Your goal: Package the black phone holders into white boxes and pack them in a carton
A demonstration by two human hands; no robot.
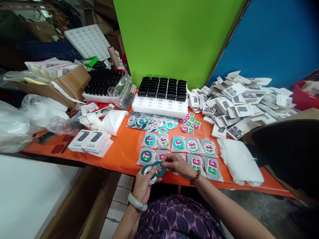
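Observation:
My left hand [144,182] is closed round a small stack of flat rings [150,177], white and teal, held over the table's front edge. A teal ring [160,170] is pinched at its upper edge by my right hand [175,163], just beside the stack. In front of my hands lie two rows of small grey packets [193,146] topped with pink and green numbered cards. Some packets also carry a ring, such as the teal ring [178,143] in the back row. My right hand partly covers the front row.
A bag of loose rings [149,122] and a pile of numbered cards [190,123] lie behind the packets. White foam trays [159,105] hold black devices. Open white boxes [239,103] heap up at right, near a white cloth bundle [240,162]. Printed boxes [91,142] stand left.

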